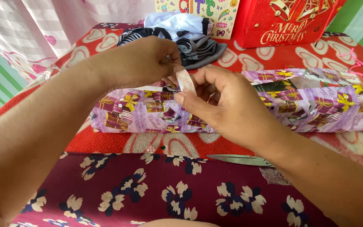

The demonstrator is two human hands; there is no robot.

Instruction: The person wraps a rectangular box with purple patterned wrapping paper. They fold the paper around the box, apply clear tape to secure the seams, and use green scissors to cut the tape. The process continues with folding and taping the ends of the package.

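from the head view i see my left hand [141,62] in the upper middle of the frame, fingers curled shut and pinching one end of a short strip of clear tape [185,80]. my right hand [225,105] sits just right of centre, thumb and forefinger closed on the strip's lower end, so the tape stands between the two hands, tilted slightly. right behind and below both hands lies a long parcel [148,113] wrapped in purple paper printed with little gift boxes; it stretches across the middle of the frame from centre left to the right edge, and its right end looks loosely folded, with an opening showing. the parcel rests on a red cloth with heart shapes [274,52]. a pair of scissors [240,159] lies lower right of centre, partly hidden by my right forearm. at the top of the frame i see a bundle of striped clothes [194,38], a red gift bag [286,21] and a colourful card [219,12]. a maroon flowered fabric [169,189] fills the bottom.
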